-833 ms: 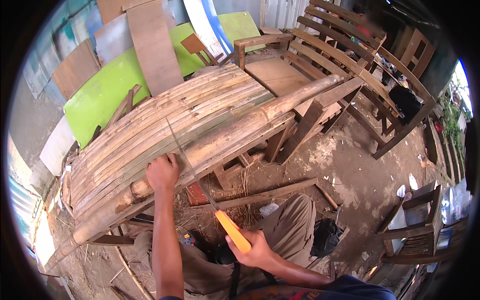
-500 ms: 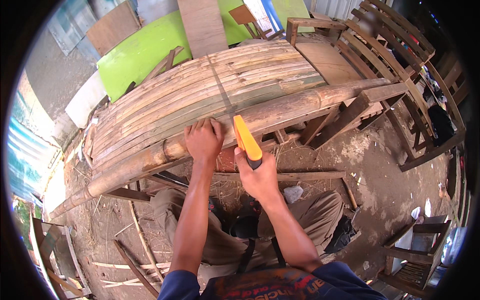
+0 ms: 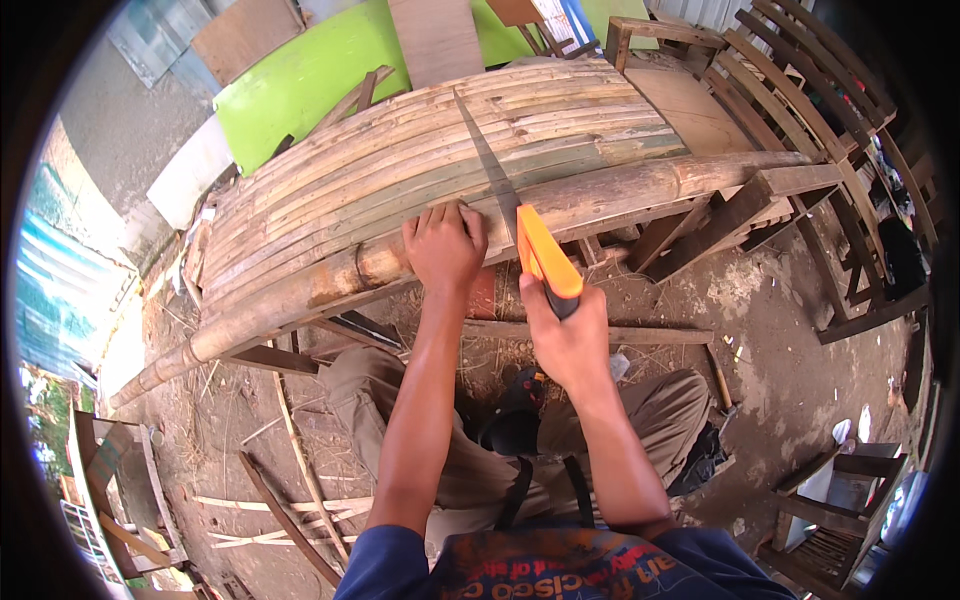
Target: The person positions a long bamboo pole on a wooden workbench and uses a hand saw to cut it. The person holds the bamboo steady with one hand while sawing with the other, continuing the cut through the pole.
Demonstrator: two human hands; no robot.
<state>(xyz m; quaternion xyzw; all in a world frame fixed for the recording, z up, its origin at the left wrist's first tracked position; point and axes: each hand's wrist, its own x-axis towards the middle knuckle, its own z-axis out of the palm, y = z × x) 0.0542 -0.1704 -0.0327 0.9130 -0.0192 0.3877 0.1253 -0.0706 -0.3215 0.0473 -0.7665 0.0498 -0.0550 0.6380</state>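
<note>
My right hand (image 3: 568, 335) is wrapped round the orange and black handle of a handsaw (image 3: 494, 170). The saw's blade lies across a thick bamboo pole (image 3: 590, 200) and points away over the bench's slats. Just left of the blade, my left hand (image 3: 445, 245) is pressed down on the same pole, fingers curled over its top, the thumb side nearest the saw. The pole runs along the near edge of a bamboo-slat bench (image 3: 370, 170). Whether the teeth have cut into the pole is too small to tell.
A dark wooden frame (image 3: 740, 210) supports the pole at the right, beside a slatted wooden chair (image 3: 790, 110). Green board (image 3: 320, 80) and a plywood sheet (image 3: 435, 40) lean behind the bench. Bamboo strips (image 3: 290, 505) lie on the dirt floor at lower left; a hammer (image 3: 720, 380) is at right.
The whole view has shifted, so the bench and hands appear farther right and higher. The saw still lies across the pole, and both hands keep their hold.
</note>
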